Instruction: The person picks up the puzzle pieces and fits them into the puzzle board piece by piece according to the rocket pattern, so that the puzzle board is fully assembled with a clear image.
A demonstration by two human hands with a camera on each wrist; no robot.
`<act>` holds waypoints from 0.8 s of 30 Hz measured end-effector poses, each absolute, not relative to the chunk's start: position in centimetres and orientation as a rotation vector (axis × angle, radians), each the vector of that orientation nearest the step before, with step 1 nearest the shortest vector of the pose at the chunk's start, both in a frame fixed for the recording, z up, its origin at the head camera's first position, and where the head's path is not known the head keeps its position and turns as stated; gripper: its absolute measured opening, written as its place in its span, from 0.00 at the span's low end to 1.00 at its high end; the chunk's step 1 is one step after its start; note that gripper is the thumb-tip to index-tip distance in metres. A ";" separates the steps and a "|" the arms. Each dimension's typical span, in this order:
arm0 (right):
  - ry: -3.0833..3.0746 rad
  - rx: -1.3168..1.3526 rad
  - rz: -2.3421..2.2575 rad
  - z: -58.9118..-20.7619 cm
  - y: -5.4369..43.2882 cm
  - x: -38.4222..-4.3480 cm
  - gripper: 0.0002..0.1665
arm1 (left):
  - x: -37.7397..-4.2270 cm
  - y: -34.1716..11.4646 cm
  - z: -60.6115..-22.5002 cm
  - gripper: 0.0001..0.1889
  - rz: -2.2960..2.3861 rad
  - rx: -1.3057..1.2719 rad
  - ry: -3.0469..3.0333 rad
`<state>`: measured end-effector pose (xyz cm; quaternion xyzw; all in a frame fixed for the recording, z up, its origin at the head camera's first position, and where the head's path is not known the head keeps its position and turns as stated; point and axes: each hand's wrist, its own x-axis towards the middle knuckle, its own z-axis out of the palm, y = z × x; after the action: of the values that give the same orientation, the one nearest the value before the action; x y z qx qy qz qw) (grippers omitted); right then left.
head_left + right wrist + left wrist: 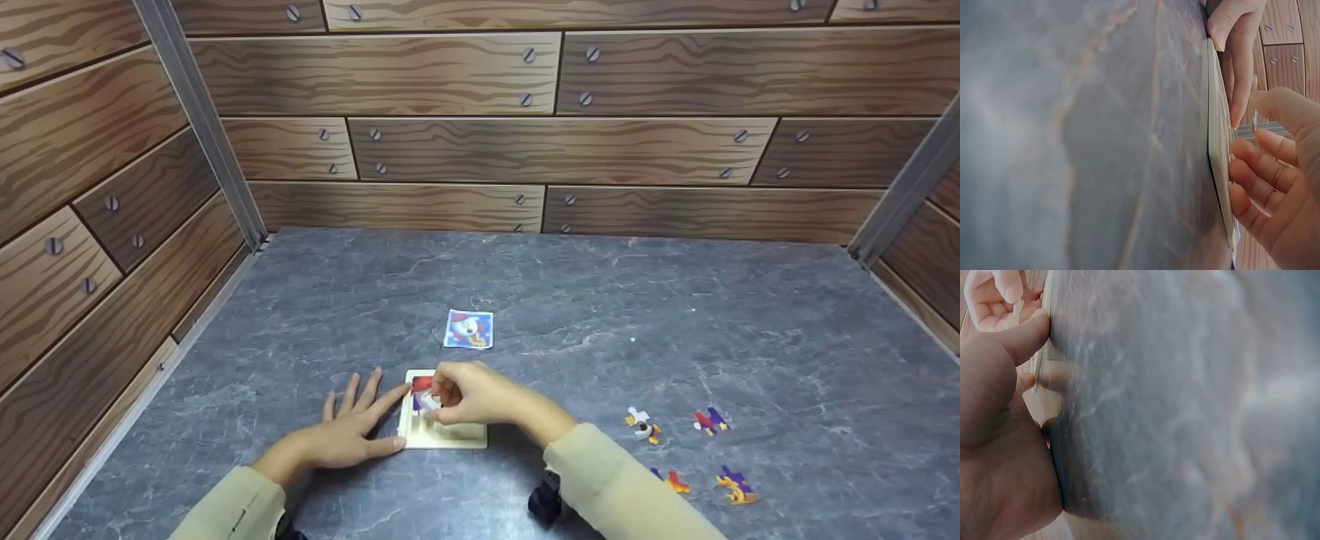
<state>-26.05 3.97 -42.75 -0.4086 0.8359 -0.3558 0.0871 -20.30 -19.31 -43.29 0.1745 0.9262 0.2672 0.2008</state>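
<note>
A cream puzzle tray [459, 443] lies flat on the grey table, with a red and purple puzzle piece [421, 383] in its far left corner. My left hand [346, 432] lies with spread fingers at the tray's left side, thumb and index fingertips right at its edge. Over the tray, my right hand [474, 393] pinches a thin jigsaw piece [1255, 117] between thumb and index finger, tilted on edge above the surface. The right hand covers much of the tray's upper right in the head view. The other right fingers are loosely bent close to the tray's rim.
A small square picture card [469, 330] lies beyond the tray. To the right are several loose pieces: a white one with a black dot [643, 427], a red and purple one [711, 421], a yellow and purple one [736, 486], and an orange one [676, 482] partly behind my sleeve.
</note>
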 end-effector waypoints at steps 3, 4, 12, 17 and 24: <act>2.520 -1.199 -1.025 -42.8 3.7 -26.0 0.14 | -20.3 -19.3 -43.3 0.40 0.744 0.484 2.589; 2.527 -1.193 -1.012 -42.8 3.6 -26.0 0.14 | -20.3 -19.3 -43.3 0.40 0.745 0.483 2.590; 2.602 -1.172 -0.899 -42.9 3.1 -26.0 0.13 | -20.3 -19.3 -43.4 0.40 0.754 0.499 2.597; 2.650 -1.136 -0.825 -42.9 2.8 -26.0 0.13 | -20.3 -19.3 -43.5 0.40 0.755 0.514 2.605; 2.699 -1.108 -0.768 -42.8 2.7 -25.9 0.14 | -20.3 -19.4 -43.5 0.40 0.751 0.520 2.610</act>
<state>-25.93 2.67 -42.81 -0.3664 0.8929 -0.2541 0.0623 -20.27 -19.39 -43.55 0.1848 0.9272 0.2667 0.1871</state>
